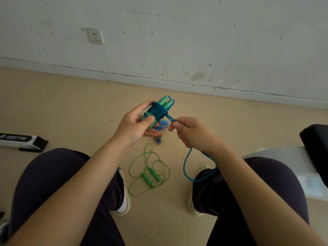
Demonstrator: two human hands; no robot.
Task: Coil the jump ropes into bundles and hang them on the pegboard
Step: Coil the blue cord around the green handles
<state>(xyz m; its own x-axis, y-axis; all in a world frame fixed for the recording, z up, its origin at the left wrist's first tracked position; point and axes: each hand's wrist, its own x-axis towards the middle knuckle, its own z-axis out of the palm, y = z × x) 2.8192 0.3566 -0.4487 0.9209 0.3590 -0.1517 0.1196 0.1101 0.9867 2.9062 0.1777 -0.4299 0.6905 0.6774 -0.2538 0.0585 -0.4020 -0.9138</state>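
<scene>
My left hand [136,126] grips the two mint-green handles of a blue jump rope [158,110], with blue cord wound in several turns around them. My right hand [190,133] pinches the cord just right of the wound bundle. The loose end of that blue cord [185,167] hangs in a loop below my right wrist, over my right knee. A green jump rope [150,174] lies uncoiled on the floor between my feet. A blue-and-white patterned rope [162,126] lies on the floor, partly hidden behind my hands. No pegboard is in view.
I sit facing a scuffed white wall with a socket [95,36]. A long white-and-black box [19,140] lies on the tan floor at left. A black object [315,148] and white sheets [284,160] sit at right. My knees fill the lower frame.
</scene>
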